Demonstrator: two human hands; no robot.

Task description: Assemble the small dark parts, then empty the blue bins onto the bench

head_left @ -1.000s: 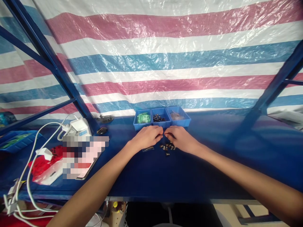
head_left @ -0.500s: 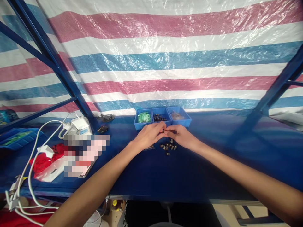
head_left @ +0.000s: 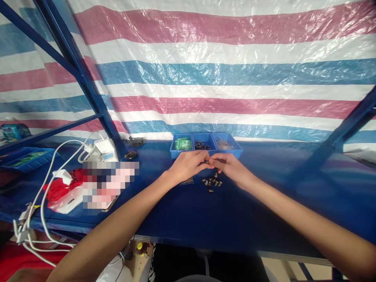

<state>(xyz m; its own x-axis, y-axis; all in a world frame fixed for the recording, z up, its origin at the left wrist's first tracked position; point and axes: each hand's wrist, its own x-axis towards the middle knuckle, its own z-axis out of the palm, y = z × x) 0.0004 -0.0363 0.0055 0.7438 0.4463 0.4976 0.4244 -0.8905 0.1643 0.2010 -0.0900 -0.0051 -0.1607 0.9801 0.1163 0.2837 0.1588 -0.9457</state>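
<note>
1. Metal parts [head_left: 216, 183] lay loose on the table [head_left: 235, 223], more exposed than a second earlier.
2. Left hand [head_left: 189, 163] and right hand [head_left: 230, 167], apart then, now met at the fingertips, pinching a small piece [head_left: 207, 161] before the blue bins [head_left: 236, 151].

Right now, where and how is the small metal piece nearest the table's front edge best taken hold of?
I would pinch the small metal piece across its sides with thumb and fingertip, coming from the near side: it seems to lie sideways, and the other metal pieces, left hand and right hand are all beyond it.
</note>
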